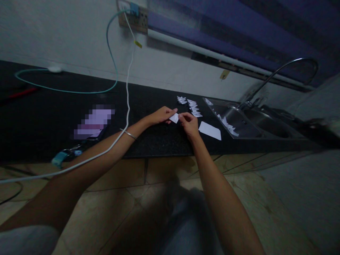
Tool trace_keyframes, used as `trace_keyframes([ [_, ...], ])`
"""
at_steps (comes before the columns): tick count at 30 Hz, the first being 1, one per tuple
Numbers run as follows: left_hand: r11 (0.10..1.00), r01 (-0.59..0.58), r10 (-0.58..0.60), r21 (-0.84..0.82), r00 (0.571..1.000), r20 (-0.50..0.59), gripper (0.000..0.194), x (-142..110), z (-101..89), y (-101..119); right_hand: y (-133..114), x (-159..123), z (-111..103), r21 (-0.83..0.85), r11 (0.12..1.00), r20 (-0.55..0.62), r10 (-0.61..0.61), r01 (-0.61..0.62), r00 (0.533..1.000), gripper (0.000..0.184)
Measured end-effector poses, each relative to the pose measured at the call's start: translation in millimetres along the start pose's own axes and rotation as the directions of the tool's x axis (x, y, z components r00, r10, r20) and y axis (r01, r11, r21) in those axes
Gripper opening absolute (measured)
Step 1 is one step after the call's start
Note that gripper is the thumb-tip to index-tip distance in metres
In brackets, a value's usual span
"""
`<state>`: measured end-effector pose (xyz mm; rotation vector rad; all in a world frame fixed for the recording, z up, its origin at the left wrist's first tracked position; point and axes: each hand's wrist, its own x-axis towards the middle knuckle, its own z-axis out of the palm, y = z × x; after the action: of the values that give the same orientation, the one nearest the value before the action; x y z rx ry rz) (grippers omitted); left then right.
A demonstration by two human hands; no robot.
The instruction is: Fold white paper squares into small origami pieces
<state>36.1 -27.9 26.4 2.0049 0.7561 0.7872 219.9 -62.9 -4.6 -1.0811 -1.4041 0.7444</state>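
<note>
Between my two hands, over the black countertop [148,141], is a small piece of folded white paper [174,118]. My left hand [163,115] pinches its left side, thumb on top. The fingers of my right hand [188,122] are closed at its right edge. Right of my right hand lies a flat stack of white paper sheets [210,130]. Beyond my hands stand several small folded paper pieces with pointed tips [193,108], with another group [181,100] just left of them. More folded paper [227,124] lines the left rim of the sink.
A metal double sink [245,122] with a curved faucet [281,67] is at the right. A pixelated phone-like object [94,122] lies at the left. A white cable [128,92] hangs from the wall socket [132,17] across my left forearm. A teal cable [79,92] loops behind.
</note>
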Motion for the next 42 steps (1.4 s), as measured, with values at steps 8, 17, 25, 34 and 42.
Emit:
trace_keyframes([
  [8, 0.985, -0.135, 0.126, 0.108, 0.988, 0.086, 0.047, -2, 2.8, 1, 3, 2, -1, 0.023, 0.999, -0.058, 0.037, -0.035, 0.998, 0.044],
  [17, 0.995, -0.094, 0.095, -0.021, 0.993, 0.072, 0.044, -2, 5.8, 3, -8, -3, 0, 0.130, 0.983, 0.003, 0.131, -0.130, 0.991, 0.029],
  [25, 0.995, -0.077, 0.080, -0.061, 0.995, 0.062, 0.044, -1, 5.5, 4, -11, -4, 1, 0.069, 0.992, 0.059, 0.100, -0.104, 0.993, 0.023],
  [34, 0.991, -0.130, 0.132, -0.043, 0.990, 0.039, 0.050, 0, 3.6, -1, -26, -13, 3, 0.155, 0.980, 0.172, 0.097, -0.125, 0.980, 0.040],
  [42, 0.993, -0.068, 0.067, -0.093, 0.998, -0.013, 0.043, -1, 4.4, 2, -16, -10, 2, 0.155, 0.979, 0.162, 0.105, -0.130, 0.981, 0.043],
])
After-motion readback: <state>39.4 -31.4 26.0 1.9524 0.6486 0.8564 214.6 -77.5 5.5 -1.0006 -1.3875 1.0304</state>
